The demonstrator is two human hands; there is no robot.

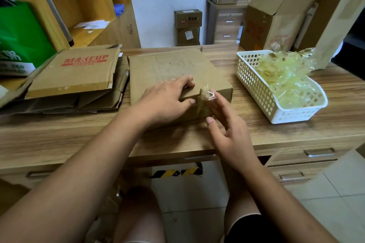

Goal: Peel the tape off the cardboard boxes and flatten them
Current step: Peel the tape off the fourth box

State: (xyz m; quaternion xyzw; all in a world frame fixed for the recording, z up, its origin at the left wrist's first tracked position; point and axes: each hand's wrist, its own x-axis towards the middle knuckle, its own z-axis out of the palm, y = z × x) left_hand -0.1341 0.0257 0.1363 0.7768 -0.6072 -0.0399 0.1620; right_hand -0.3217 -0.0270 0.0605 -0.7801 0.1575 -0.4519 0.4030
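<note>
While the left grip [167, 96] clamps the cardboard box [167, 65] corner on the tabletop [59, 134], palm down, thumb on its side, the right grip [227, 122] just beside it is spread, thumb apart, fingertips [213, 92] touching lifted tape [206, 95] at that corner.

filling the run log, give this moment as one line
left hand grips cardboard box corner | right hand touches lifted tape there | white basket holds peeled tape | flattened boxes lie left
</note>
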